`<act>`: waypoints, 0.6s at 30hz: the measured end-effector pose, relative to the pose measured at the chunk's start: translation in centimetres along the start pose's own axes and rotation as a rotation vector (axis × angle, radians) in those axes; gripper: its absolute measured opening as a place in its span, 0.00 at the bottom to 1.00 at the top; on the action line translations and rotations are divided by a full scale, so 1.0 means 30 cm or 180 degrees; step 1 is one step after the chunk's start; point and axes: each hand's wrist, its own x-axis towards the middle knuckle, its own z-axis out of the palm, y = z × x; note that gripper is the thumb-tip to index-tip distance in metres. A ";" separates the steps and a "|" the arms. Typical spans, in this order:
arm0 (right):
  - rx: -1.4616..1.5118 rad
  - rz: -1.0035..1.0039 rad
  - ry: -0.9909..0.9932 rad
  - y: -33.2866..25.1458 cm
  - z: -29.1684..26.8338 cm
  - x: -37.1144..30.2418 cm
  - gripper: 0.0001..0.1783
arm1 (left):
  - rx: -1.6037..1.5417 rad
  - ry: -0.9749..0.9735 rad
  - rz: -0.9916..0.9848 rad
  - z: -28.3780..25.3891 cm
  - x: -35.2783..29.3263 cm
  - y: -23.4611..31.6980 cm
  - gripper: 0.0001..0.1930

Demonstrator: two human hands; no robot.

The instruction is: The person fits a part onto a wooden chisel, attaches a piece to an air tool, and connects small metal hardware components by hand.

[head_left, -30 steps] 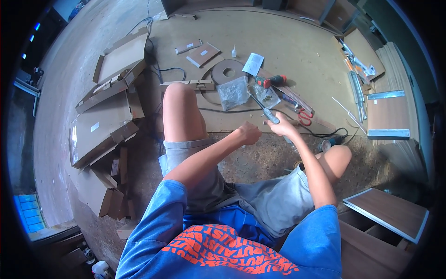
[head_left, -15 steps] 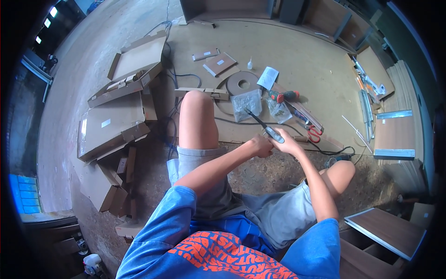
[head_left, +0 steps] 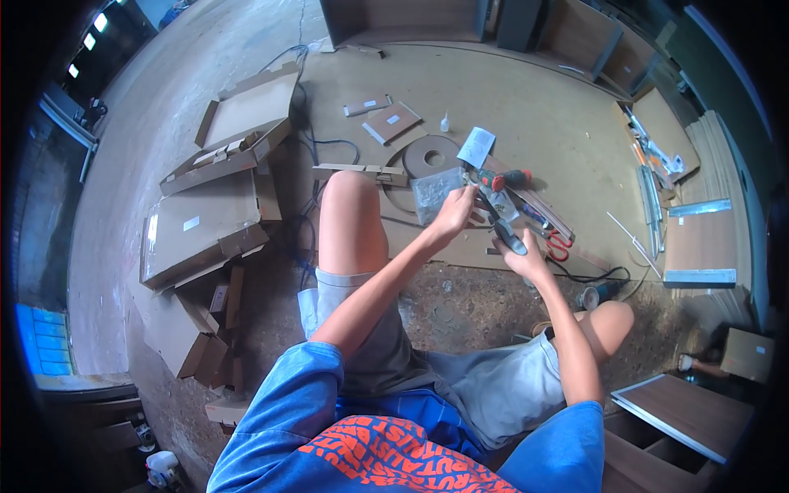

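Observation:
My right hand (head_left: 523, 253) is closed round the grey handle of a long, dark-shafted hand tool (head_left: 503, 227). Beside its far part is my left hand (head_left: 454, 214), fingers curled and seemingly pinching the shaft; they partly hide it. Just beyond the hands lie a clear plastic bag (head_left: 437, 194), a white paper leaflet (head_left: 477, 148) and a red and black power tool (head_left: 511, 178). A brown roll of edge banding (head_left: 434, 156) lies flat behind the bag. A small white bottle (head_left: 445, 123) stands farther off.
Opened cardboard boxes (head_left: 209, 215) pile up at left, near black cables. At right are red-handled scissors (head_left: 560, 243), an angle grinder (head_left: 598, 292), metal rails (head_left: 649, 205) and a brown panel (head_left: 700, 246). Small brown boards (head_left: 392, 122) lie ahead; cabinet panels (head_left: 403, 20) stand behind.
My left hand has moved forward from beside the handle to the tool's far part. The tool has turned more upright in view, and my right hand has shifted slightly right and nearer.

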 end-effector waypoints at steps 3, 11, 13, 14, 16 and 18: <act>-0.0131 -0.0129 -0.0083 -0.020 0.020 0.001 0.12 | -0.0611 0.0217 -0.0278 0.015 -0.035 0.002 0.25; -0.0273 -0.0319 -0.0346 -0.019 0.070 0.018 0.15 | -0.1129 0.0930 -0.0301 -0.025 -0.004 -0.058 0.18; -0.0286 -0.0249 -0.0410 -0.041 0.069 0.012 0.11 | -0.1369 0.1049 -0.0345 -0.024 -0.004 -0.069 0.17; -0.0400 -0.0087 -0.0409 -0.008 0.076 0.017 0.11 | -0.1623 0.1128 -0.0548 -0.019 -0.006 -0.060 0.17; -0.0392 -0.0186 -0.0418 0.002 0.077 0.014 0.14 | -0.1801 0.1238 -0.0569 -0.034 0.015 -0.069 0.17; -0.0432 -0.0291 -0.0434 0.001 0.076 0.018 0.15 | -0.2029 0.1438 -0.0627 -0.044 0.042 -0.072 0.17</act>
